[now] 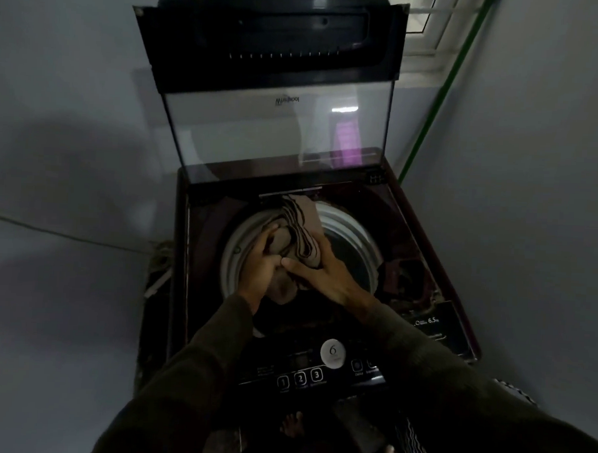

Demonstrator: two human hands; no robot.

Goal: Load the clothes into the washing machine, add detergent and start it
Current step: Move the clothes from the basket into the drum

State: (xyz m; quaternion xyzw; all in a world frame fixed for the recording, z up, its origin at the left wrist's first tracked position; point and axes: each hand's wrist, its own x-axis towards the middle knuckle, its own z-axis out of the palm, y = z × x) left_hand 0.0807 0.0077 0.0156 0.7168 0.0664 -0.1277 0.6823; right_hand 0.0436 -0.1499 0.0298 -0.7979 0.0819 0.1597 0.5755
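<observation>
Holding a crumpled tan cloth with dark wavy stripes (299, 233) over the round white-rimmed drum (350, 233) of the dark top-load washing machine (424, 231), both hands gripped it w/ curled fingers: left hand (260, 262) on the near left, right hand (326, 273) on the right. Inside the drum was too dark to see. The see-through glass lid (226, 127) stood up; its word showed backwards, looked like "Whirlpool". The front button panel (305, 370) read 1, 2, 3, a round "6" & "6.5 kg".

floor (81, 319) | washing machine (199, 290) stands on it, in the corner | bare foot (290, 424) before it
</observation>
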